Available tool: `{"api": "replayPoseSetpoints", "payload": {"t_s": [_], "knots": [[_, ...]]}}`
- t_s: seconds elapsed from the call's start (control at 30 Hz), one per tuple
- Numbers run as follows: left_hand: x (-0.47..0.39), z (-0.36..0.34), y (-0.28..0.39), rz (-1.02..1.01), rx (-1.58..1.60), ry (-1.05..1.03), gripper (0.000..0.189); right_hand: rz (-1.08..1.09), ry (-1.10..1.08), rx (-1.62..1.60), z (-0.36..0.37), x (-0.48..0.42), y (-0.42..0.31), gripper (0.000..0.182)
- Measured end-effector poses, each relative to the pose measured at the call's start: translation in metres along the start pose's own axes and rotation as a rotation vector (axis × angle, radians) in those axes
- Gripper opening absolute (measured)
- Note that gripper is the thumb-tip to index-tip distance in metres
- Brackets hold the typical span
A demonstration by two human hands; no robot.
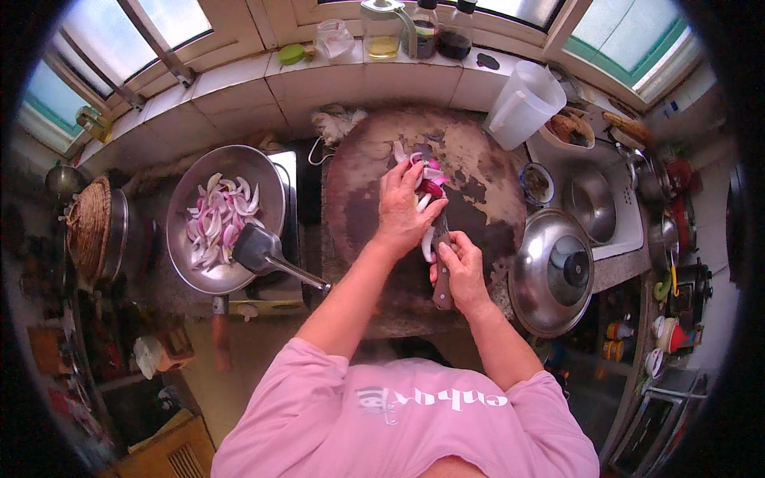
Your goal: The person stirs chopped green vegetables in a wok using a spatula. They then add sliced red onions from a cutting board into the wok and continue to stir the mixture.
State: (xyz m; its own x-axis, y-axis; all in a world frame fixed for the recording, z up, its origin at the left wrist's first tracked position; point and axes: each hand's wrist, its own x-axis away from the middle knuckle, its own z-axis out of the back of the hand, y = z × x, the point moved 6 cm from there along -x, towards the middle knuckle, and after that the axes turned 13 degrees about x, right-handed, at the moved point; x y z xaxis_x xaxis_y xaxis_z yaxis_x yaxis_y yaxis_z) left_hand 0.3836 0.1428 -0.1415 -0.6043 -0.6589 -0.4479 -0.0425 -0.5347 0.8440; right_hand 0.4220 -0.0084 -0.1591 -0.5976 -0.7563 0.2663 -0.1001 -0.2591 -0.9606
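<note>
Cut red onion pieces (431, 184) lie on a large round chopping board (358, 197), its surface worn and dark in patches. My left hand (400, 209) cups over them, fingers on the pieces and thumb by the knife blade. Gripped in my right hand (466, 269) is a kitchen knife (442, 281) with a brown riveted handle; most of its blade is hidden under hand and onion. To the left, a metal wok (185, 257) holds a heap of sliced red onion (222, 218). A spatula (260, 248) rests across the wok's right rim, its handle reaching toward my left forearm.
Right of the board stand a domed pot lid (538, 287), a small bowl (536, 183), a plastic jug (526, 104) and a sink (633, 239). Bottles (455, 33) and a glass pitcher (382, 33) line the window ledge. The wok handle (220, 340) juts out frontward.
</note>
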Motion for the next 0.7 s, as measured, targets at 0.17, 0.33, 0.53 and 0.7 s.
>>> {"api": "replayPoseSetpoints", "payload": {"t_s": [0.17,0.33,0.53,0.7], "knots": [[-0.006,-0.009,0.004,0.002,0.099,0.013,0.064,-0.01,0.053,-0.031,0.005,0.004,-0.006,0.01],[-0.013,-0.023,0.014,-0.017,0.152,0.007,0.062,0.019,0.11,-0.06,0.016,0.007,-0.01,0.01],[-0.032,-0.029,0.028,-0.08,0.181,0.004,0.063,0.082,0.151,-0.036,0.023,0.007,-0.031,0.009],[-0.041,0.001,0.043,-0.134,0.175,0.064,0.063,0.132,0.114,-0.037,0.007,0.009,-0.053,0.009]]}}
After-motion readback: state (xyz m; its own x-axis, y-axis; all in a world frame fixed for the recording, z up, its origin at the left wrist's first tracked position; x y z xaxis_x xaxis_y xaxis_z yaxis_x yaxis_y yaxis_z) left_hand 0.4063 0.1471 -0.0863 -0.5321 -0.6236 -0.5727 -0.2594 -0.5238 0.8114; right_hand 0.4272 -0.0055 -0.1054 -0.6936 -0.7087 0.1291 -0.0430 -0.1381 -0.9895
